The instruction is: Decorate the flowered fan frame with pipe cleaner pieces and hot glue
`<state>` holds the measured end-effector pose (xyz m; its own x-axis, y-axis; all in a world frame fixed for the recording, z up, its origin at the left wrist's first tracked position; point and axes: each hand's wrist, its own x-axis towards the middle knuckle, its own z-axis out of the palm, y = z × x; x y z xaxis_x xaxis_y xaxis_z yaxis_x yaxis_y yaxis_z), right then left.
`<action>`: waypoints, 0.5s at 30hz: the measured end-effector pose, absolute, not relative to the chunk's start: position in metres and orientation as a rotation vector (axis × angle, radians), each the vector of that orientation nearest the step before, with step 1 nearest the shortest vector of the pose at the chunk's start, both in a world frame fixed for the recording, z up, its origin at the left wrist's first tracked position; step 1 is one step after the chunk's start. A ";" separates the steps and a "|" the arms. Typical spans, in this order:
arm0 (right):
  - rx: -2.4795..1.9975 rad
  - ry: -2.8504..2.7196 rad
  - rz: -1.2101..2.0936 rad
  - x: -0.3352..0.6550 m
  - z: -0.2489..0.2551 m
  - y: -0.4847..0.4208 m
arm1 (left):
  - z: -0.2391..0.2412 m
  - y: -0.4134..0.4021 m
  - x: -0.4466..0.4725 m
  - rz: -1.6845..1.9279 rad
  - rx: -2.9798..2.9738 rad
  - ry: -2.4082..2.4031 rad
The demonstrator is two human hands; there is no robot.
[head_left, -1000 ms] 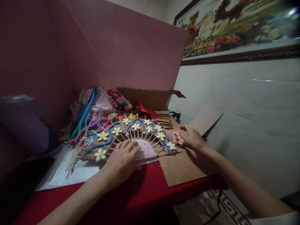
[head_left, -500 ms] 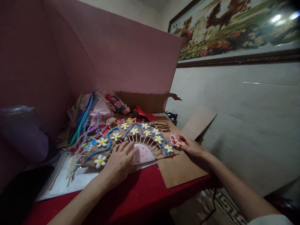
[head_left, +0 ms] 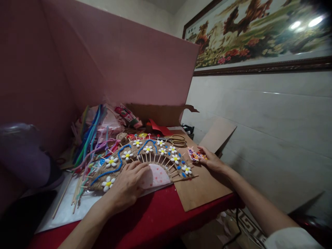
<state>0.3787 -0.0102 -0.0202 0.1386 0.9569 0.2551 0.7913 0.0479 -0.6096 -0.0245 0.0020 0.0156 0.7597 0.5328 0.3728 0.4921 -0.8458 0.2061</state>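
Observation:
A half-round craft fan (head_left: 118, 160) lies on the table, wrapped in brown twine with sticks along it. White daisies with yellow centres, blue wavy lines and blue dots decorate it. My left hand (head_left: 132, 178) lies over its inner edge, fingers bent together against the sticks and the pink dotted half-circle (head_left: 156, 175); the thumb is mostly hidden. Right of the fan, my right hand (head_left: 213, 161) has its fingers closed on the edge of a small piece with a colourful flower pattern (head_left: 194, 155). Too small to make out is what that piece is.
Scissors (head_left: 178, 141) lie behind the fan near red paper (head_left: 160, 127). Pipe cleaners (head_left: 90, 133) and loose sticks (head_left: 74, 194) are at the left. Brown cardboard (head_left: 202, 192) covers the right of the red-clothed table (head_left: 153, 211). A pink panel (head_left: 129, 62) stands behind.
My left hand has shifted slightly left, its fingers drawn closer together and more bent. The right hand stays at the patterned piece. The camera view has turned a little.

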 end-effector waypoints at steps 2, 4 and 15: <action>-1.763 -1.668 0.326 0.379 -0.020 -0.005 | 0.017 0.001 -0.026 0.666 2.839 0.814; -1.752 -1.662 0.333 0.377 -0.020 -0.001 | 0.018 0.000 -0.026 0.683 2.820 0.793; -1.695 -1.700 0.433 0.367 -0.021 0.015 | 0.022 -0.002 -0.024 0.675 2.712 0.741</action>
